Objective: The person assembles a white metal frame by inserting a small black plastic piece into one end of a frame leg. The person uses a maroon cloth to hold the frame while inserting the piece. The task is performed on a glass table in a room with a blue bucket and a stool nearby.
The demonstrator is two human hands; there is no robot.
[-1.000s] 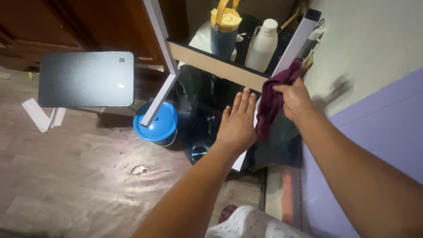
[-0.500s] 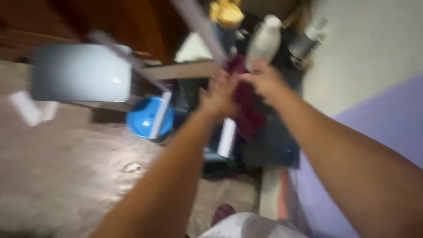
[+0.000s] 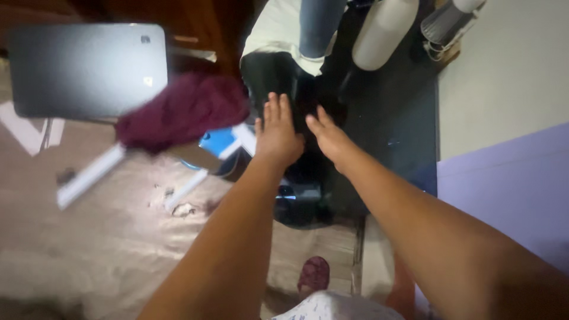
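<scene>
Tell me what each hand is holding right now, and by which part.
Nothing is held. The left hand and right hand are both open with fingers spread over the dark shelf. The maroon cloth is clear of both hands.

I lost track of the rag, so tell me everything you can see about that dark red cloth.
The dark red cloth is a crumpled, soft-looking maroon fabric, bunched into a loose lump and blurred, so its weave cannot be made out. It shows left of the left hand, in front of the grey laptop and above a white bar. Neither hand touches it; both are open and apart from it. Whether it rests on something or is in the air cannot be told.
</scene>
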